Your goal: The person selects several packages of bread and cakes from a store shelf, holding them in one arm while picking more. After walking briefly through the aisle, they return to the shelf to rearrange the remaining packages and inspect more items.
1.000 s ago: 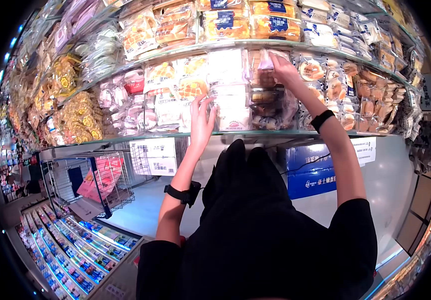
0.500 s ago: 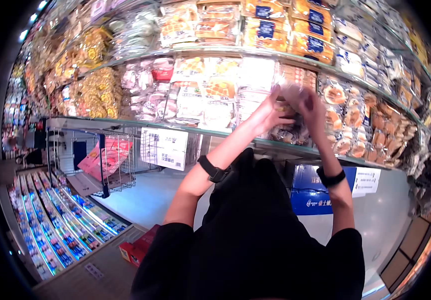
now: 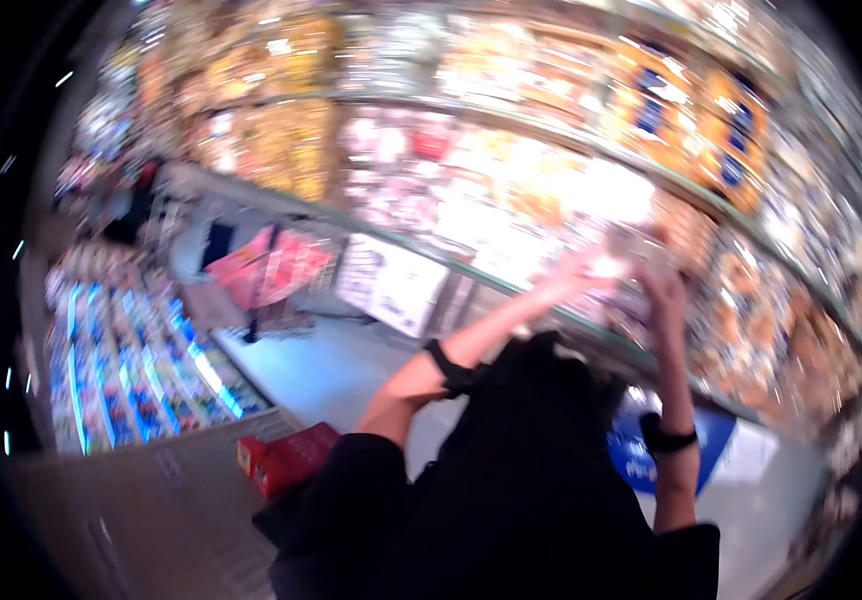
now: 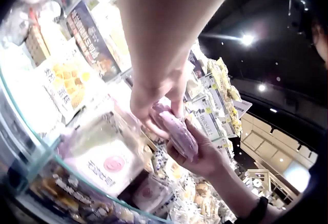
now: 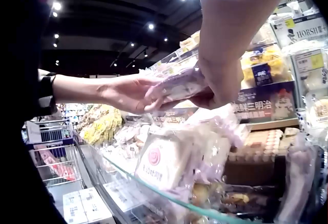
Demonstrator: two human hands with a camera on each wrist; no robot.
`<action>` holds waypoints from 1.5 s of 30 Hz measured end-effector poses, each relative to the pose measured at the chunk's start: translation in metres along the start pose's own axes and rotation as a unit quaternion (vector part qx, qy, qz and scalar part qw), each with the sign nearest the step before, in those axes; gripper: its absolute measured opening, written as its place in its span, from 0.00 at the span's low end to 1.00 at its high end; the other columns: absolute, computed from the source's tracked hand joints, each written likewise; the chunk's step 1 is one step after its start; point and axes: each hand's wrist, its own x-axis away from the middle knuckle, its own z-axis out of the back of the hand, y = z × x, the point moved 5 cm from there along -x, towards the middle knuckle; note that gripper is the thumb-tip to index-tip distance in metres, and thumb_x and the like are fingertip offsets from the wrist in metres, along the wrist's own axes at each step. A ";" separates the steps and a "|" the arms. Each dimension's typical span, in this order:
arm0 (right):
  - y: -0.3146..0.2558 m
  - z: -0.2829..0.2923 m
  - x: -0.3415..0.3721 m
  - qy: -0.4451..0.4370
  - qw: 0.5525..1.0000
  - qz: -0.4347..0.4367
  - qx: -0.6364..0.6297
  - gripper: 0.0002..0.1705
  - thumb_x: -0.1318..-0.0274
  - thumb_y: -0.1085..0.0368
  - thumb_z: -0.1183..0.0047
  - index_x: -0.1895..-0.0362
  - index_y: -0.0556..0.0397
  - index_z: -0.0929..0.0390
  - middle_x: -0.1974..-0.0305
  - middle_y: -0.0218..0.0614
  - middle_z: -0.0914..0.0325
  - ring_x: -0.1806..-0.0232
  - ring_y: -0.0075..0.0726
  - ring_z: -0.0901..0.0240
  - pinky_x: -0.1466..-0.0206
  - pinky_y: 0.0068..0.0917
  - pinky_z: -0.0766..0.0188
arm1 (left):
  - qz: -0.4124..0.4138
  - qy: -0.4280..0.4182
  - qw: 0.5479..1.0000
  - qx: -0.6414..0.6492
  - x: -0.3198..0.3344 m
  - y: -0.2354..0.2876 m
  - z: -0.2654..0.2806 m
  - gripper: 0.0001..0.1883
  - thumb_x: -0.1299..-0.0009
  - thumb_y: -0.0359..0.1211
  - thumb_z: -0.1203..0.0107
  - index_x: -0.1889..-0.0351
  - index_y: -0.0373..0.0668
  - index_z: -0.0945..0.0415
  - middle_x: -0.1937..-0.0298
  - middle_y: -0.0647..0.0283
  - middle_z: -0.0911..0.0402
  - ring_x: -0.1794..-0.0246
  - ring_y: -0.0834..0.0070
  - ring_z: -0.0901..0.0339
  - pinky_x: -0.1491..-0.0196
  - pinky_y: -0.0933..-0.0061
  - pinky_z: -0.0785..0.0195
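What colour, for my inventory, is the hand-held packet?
Pale purple; the packet shows best in the left wrist view.

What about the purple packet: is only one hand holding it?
No, the left wrist view shows the left hand and right hand both gripping the packet.

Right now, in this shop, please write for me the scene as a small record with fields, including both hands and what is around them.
Held thing: one purple packet
Left grip: holds one end
Right grip: holds the other end
Below the packet: a white packet with a pink round mark
Cart: wire cart, at left in the right wrist view
Floor side: red box, lower left in the head view
Clarity: head view blurred
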 end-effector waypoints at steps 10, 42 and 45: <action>0.035 -0.059 -0.108 -0.032 0.980 0.196 -0.022 0.29 0.51 0.62 0.43 0.47 0.61 0.38 0.57 0.37 0.30 0.60 0.31 0.32 0.56 0.25 0.34 | -0.025 0.271 0.947 -0.172 0.001 -0.033 0.082 0.34 0.33 0.48 0.55 0.38 0.34 0.49 0.40 0.45 0.44 0.38 0.58 0.47 0.37 0.66 0.54; 0.018 0.077 0.014 0.330 0.857 0.141 0.369 0.17 0.48 0.54 0.49 0.71 0.55 0.33 0.80 0.43 0.26 0.78 0.49 0.28 0.76 0.40 0.35 | -0.099 0.236 0.823 -0.507 0.002 0.036 0.019 0.25 0.34 0.36 0.52 0.45 0.27 0.43 0.43 0.44 0.42 0.42 0.53 0.44 0.41 0.61 0.50; 0.037 0.094 0.013 0.295 0.798 0.061 0.522 0.19 0.49 0.51 0.49 0.69 0.56 0.35 0.82 0.46 0.26 0.77 0.51 0.27 0.76 0.42 0.33 | -0.135 0.238 0.826 -0.494 0.016 0.037 0.022 0.21 0.34 0.35 0.53 0.47 0.32 0.41 0.46 0.46 0.38 0.43 0.52 0.42 0.41 0.62 0.50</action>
